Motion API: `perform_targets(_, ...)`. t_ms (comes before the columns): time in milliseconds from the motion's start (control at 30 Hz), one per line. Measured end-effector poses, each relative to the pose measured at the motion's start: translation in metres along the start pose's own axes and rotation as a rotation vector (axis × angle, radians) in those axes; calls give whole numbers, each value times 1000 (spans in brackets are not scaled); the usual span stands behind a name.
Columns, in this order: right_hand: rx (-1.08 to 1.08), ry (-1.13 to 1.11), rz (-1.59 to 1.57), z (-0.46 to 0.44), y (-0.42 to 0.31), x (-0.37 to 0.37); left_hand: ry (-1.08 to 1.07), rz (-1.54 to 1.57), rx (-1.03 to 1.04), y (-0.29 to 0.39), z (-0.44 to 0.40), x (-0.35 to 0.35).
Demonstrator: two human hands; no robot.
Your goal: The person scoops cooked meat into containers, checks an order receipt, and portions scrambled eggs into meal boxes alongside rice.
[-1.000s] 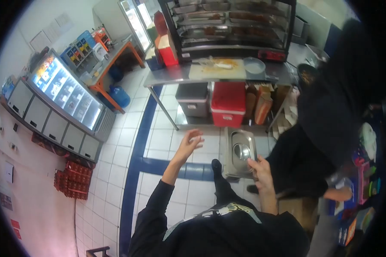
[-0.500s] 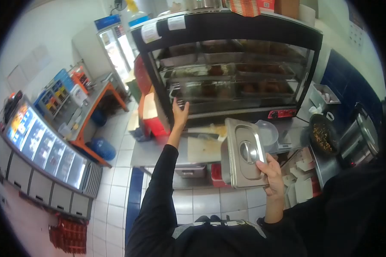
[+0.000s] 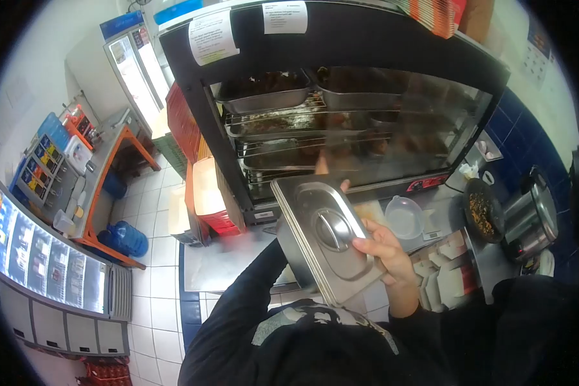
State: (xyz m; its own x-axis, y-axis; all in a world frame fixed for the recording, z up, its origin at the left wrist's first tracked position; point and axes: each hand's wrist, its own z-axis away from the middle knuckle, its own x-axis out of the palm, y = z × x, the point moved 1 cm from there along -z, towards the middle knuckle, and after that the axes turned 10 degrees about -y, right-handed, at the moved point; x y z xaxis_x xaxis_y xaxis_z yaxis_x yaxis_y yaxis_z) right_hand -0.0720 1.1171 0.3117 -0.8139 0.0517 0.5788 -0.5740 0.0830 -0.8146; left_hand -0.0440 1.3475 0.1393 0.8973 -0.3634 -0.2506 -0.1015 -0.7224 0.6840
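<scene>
A shiny rectangular steel container (image 3: 314, 237), lid on, is tilted before the glass-fronted cabinet (image 3: 354, 40)

Lidded container (image 3: 321, 248) is near centre, in front of warming cabinet (image 3: 360, 45) with trays (image 3: 264, 101) inside, boxes (image 3: 212, 193) left of cabinet, bowl (image 3: 404, 220) on counter (image 3: 228, 260) to the right, pan (image 3: 482, 209) and pot (image 3: 531, 215) farther right, fridge (image 3: 45, 251) at near left.
</scene>
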Motion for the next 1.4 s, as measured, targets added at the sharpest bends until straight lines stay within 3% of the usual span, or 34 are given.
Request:
perform_targets(100, 29, -17, -5, -29, 4, -8, -211, -185, 86, -3, 6, -33)
perform_targets(267, 124, 54, 100, -74, -5, -39, -333, -644, 96, -31, -5, -79)
perform_targets(433, 224, 61, 173, -105, -15, -67, -502, -730, 23, -60, -9, -85)
perform_targets(600, 333, 154, 232, -133, -32, -75, -314, -625, 149, -64, 30, -74)
perform_targets(667, 376, 208, 256, -146, -40, -70, -199, -593, 167, -24, 28, -81)
perform_targets(733, 420, 267, 271, -161, -43, -73, -106, -790, -87, -6, 29, -93)
perform_targets(1000, 544, 227, 192, -237, -14, -99, -5, -642, -113, -24, 47, -107)
perform_targets(1133, 448, 325, 259, -252, 19, -99, 55, -597, -72, -30, 50, -108)
perform_targets(1200, 224, 256, 144, -264, 39, -111, 91, -597, -42, -35, 51, -104)
perform_targets(1267, 156, 247, 116, -274, 51, -112, 110, -590, -9, -40, 52, -100)
perform_targets(1333, 115, 214, 471, -280, 62, -128, 105, -615, -24, -48, 48, -97)
perform_targets(1367, -28, 225, 653, -283, 71, -133, 136, -652, 8, -59, 46, -93)
perform_targets(1400, -29, 238, 651, -276, 69, -135, 126, -644, 12, -60, 39, -93)
